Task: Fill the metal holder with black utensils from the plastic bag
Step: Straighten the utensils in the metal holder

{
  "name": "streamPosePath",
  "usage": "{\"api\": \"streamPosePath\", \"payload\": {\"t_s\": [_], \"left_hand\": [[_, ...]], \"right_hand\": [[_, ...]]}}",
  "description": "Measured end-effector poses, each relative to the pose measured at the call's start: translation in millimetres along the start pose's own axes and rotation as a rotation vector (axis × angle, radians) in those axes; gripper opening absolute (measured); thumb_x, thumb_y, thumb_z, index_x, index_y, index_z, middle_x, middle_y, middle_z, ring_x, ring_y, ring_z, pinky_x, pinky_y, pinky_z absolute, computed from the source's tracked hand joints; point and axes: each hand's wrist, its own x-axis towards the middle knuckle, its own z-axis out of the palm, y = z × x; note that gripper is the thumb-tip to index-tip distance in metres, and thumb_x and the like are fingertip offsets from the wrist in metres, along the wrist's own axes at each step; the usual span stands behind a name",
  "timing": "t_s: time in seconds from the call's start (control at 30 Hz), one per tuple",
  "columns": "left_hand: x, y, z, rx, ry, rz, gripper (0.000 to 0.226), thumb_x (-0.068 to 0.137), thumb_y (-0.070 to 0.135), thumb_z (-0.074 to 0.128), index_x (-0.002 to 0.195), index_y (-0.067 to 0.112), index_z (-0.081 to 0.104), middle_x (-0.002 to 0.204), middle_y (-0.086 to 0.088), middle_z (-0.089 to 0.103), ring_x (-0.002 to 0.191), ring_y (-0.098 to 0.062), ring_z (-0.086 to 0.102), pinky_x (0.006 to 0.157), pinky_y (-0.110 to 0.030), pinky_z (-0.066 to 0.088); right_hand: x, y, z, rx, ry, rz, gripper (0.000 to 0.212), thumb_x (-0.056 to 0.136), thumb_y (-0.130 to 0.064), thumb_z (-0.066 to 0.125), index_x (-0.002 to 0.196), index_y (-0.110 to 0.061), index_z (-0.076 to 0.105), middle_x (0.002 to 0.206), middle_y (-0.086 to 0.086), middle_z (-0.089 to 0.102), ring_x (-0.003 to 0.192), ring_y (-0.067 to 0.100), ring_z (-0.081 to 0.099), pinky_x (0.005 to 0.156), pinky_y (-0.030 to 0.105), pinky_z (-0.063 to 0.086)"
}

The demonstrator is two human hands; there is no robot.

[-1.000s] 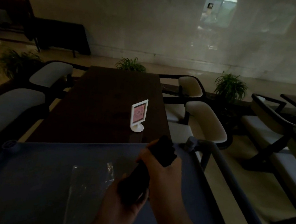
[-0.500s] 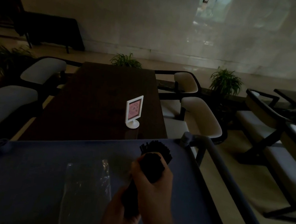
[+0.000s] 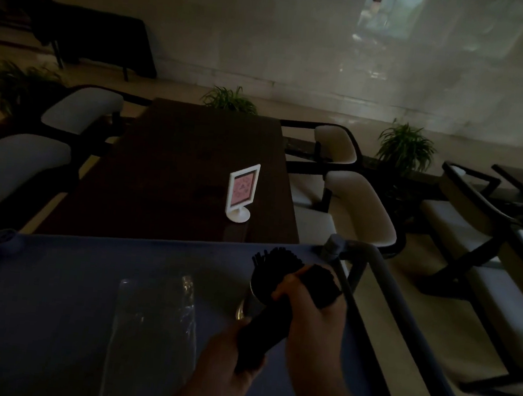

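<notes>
You're in a dim restaurant or café dining room. Long dark wooden table (image 3: 192, 171) ahead, cushioned dark-framed armchairs (image 3: 359, 205) down both sides, more of the same seating (image 3: 486, 253) and another table edge at right. White tabletop sign stand (image 3: 242, 192) with a pink card on the table. Potted green plants (image 3: 404, 146) between seating groups, pale polished floor. You're standing at a blue plastic service cart (image 3: 50, 288) with a grey handle rail (image 3: 387, 275), typical front-of-house setup gear.

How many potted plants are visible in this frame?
3. One plant sits at far left, one plant beyond the dark table's far end, one plant right of the chairs. Others may hide in the gloom.
</notes>
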Motion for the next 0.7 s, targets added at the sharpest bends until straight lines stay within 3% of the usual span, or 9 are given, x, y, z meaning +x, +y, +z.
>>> {"api": "streamPosePath", "payload": {"t_s": [0.07,0.13,0.23,0.33,0.4,0.5,0.6,0.7], "left_hand": [[2,10,3,-0.028,-0.016,0.026,0.026,0.096,0.017,0.054,0.112,-0.003,0.062,0.075,-0.021,0.071,0.053,-0.026,0.066,0.035,-0.023,0.050],[2,23,6,0.005,-0.043,0.066,0.020,0.096,0.018,0.055,0.099,0.002,0.066,0.063,-0.013,0.072,0.042,-0.018,0.064,0.033,-0.020,0.047],[6,45,5,0.160,-0.090,0.160,0.024,0.097,0.017,0.051,0.083,0.007,0.067,0.060,-0.006,0.071,0.041,-0.011,0.061,0.034,-0.019,0.043],[10,58,8,0.471,-0.050,0.417,0.028,0.095,0.007,0.049,0.076,0.012,0.068,0.067,-0.008,0.069,0.049,-0.013,0.059,0.039,-0.022,0.043],[14,61,11,0.610,-0.028,0.543,0.028,0.094,0.003,0.051,0.075,0.015,0.068,0.067,-0.009,0.066,0.049,-0.013,0.057,0.041,-0.023,0.042],[22,58,11,0.804,-0.092,0.541,0.022,0.094,-0.001,0.050,0.088,0.013,0.067,0.066,-0.006,0.062,0.041,-0.007,0.052,0.039,-0.021,0.041],[31,51,10,0.999,-0.121,0.531,0.022,0.093,-0.003,0.051,0.095,0.014,0.065,0.070,-0.005,0.062,0.044,-0.006,0.052,0.044,-0.021,0.041],[40,45,9,1.148,-0.085,0.615,0.030,0.090,-0.001,0.055,0.093,0.028,0.064,0.082,0.002,0.068,0.063,-0.006,0.059,0.059,-0.023,0.044]], "right_hand": [[17,-5,-7,0.099,0.028,0.078,0.013,0.078,-0.005,0.065,0.089,-0.011,0.061,0.083,0.009,0.066,0.078,0.021,0.065,0.070,0.035,0.054],[38,-14,-17,0.237,0.064,0.102,0.017,0.078,-0.007,0.065,0.093,-0.009,0.060,0.082,0.008,0.065,0.075,0.020,0.064,0.071,0.036,0.055],[68,-18,-25,0.383,0.206,0.156,0.006,0.083,-0.003,0.060,0.088,-0.007,0.060,0.071,0.008,0.061,0.061,0.015,0.063,0.061,0.032,0.054],[86,-7,-26,0.379,0.318,0.188,0.011,0.084,-0.003,0.059,0.073,-0.008,0.061,0.061,0.006,0.062,0.057,0.016,0.063,0.060,0.033,0.054],[93,1,-25,0.365,0.351,0.159,0.007,0.083,-0.003,0.059,0.089,0.000,0.062,0.072,0.013,0.062,0.064,0.019,0.062,0.060,0.032,0.055],[96,17,-23,0.270,0.421,0.142,0.028,0.083,-0.006,0.062,0.108,0.005,0.060,0.081,0.016,0.064,0.063,0.016,0.064,0.053,0.024,0.055],[89,29,-19,0.138,0.382,0.098,0.012,0.084,-0.011,0.064,0.093,-0.020,0.066,0.073,-0.001,0.070,0.063,0.010,0.067,0.055,0.022,0.054],[83,36,-15,-0.017,0.325,0.010,0.028,0.084,-0.011,0.064,0.076,-0.038,0.063,0.075,-0.006,0.070,0.066,0.009,0.069,0.058,0.024,0.056]]}}
